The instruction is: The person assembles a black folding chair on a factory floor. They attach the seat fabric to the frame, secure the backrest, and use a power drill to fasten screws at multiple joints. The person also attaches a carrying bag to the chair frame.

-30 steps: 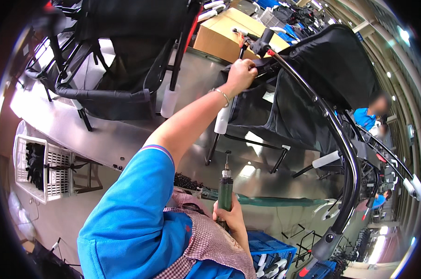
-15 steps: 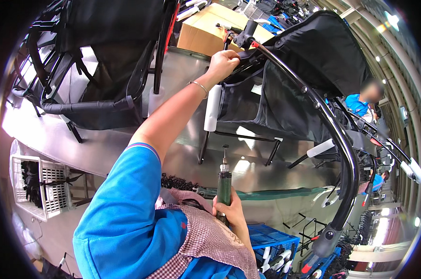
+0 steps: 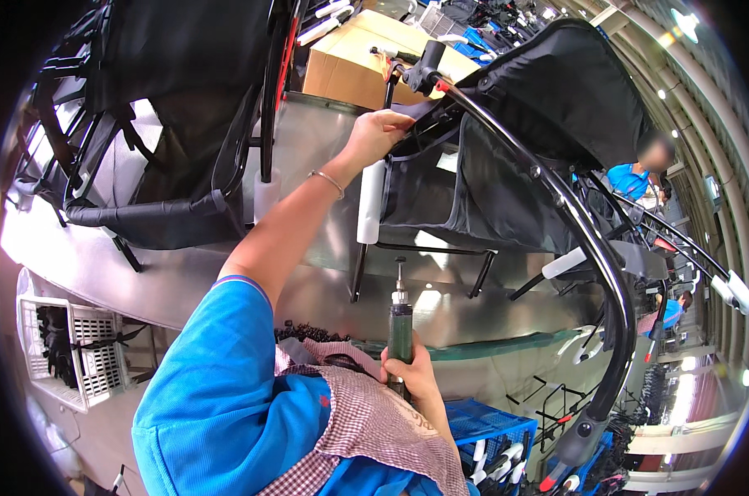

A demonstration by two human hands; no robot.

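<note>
1. Shiny steel workbench (image 3: 325,157) fills the middle of the view and serves as the landmark; its surface reflects the overhead lights, and a wide workshop hall with a curved roof stretches off beyond its right end.
2. On the bench stands a black stroller frame (image 3: 548,157) with dark fabric stretched under a curved black tube; its thin legs rest on the bench top.
3. The left hand (image 3: 379,132) reaches up over the bench, arm stretched out in a blue sleeve, and its fingers are clenched around the stroller frame's upper tube, just below a black joint at the top.
4. A thin bracelet (image 3: 329,182) circles that wrist.
5. The right hand (image 3: 412,376) sits at the near edge of the bench, closed around a green powered screwdriver (image 3: 400,326) held upright, its metal tip pointing up toward the stroller frame but well apart from it.
6. A white foam sleeve (image 3: 370,202) covers one leg of the stroller frame, standing on the bench just beside the left forearm.
7. A second black stroller (image 3: 168,124) stands at the left end of the bench.
8. Behind the bench sits a brown cardboard box (image 3: 350,58).
9. Below the bench's left end is a white plastic crate (image 3: 77,351) holding dark parts.
10. Below its near edge, to the right, is a blue crate (image 3: 490,426).
11. Beyond the bench's right end another person in a blue shirt (image 3: 631,178) is at work.
</note>
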